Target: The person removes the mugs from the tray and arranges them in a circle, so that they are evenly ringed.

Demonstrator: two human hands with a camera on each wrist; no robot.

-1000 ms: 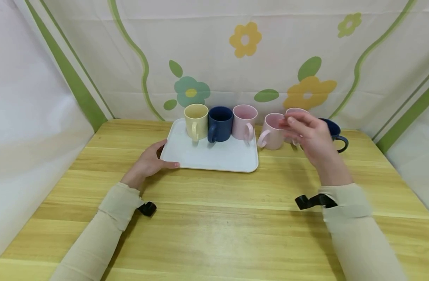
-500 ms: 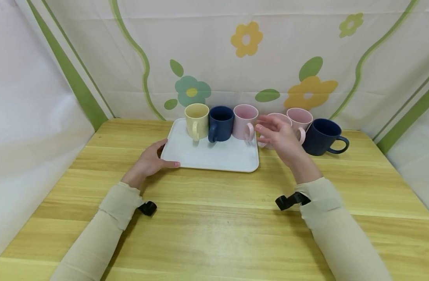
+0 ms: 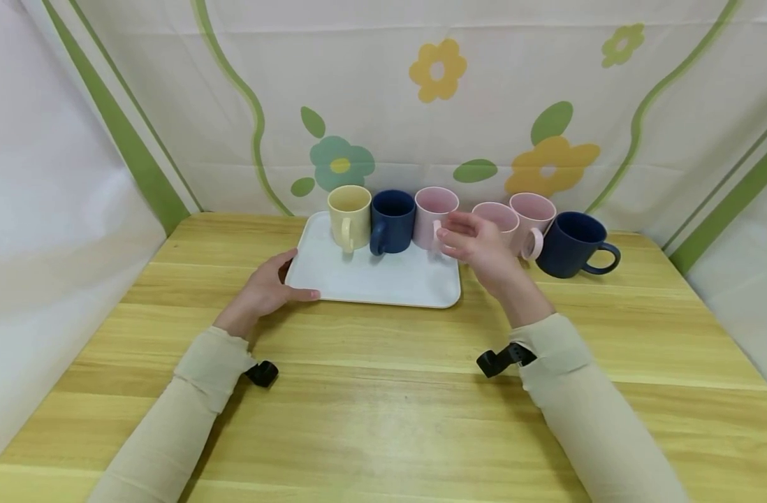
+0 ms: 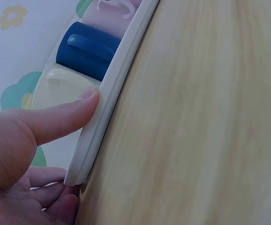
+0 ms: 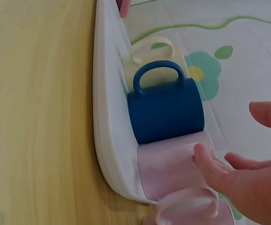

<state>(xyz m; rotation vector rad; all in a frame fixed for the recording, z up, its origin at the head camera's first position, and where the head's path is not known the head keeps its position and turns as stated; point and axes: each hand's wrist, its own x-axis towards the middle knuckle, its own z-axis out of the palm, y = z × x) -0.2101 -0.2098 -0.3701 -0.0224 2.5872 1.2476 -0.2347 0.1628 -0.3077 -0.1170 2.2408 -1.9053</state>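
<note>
My left hand point(image 3: 265, 288) holds the near left corner of a white tray point(image 3: 371, 283). In the left wrist view its thumb point(image 4: 67, 119) lies on the rim and the other fingers are at the side edge. Along the tray's back stand a yellow mug point(image 3: 351, 213), a dark blue mug point(image 3: 397, 220) and a pink mug point(image 3: 426, 222), all upright. My right hand point(image 3: 487, 255), fingers extended, is at the pink mug's handle side; whether it touches the mug I cannot tell. The right wrist view shows a fingertip point(image 5: 203, 157) in front of this pink mug point(image 5: 165, 171).
Right of the tray, on the wooden table point(image 3: 383, 391), stand another pink mug point(image 3: 495, 213), partly behind my right hand, a third pink mug point(image 3: 531, 216) and a second dark blue mug point(image 3: 568, 244). A flower-patterned cloth point(image 3: 383, 84) hangs close behind the mugs.
My right hand has moved left, from over the mugs on the table to the pink mug on the tray. The left hand, tray and mugs have stayed in place.
</note>
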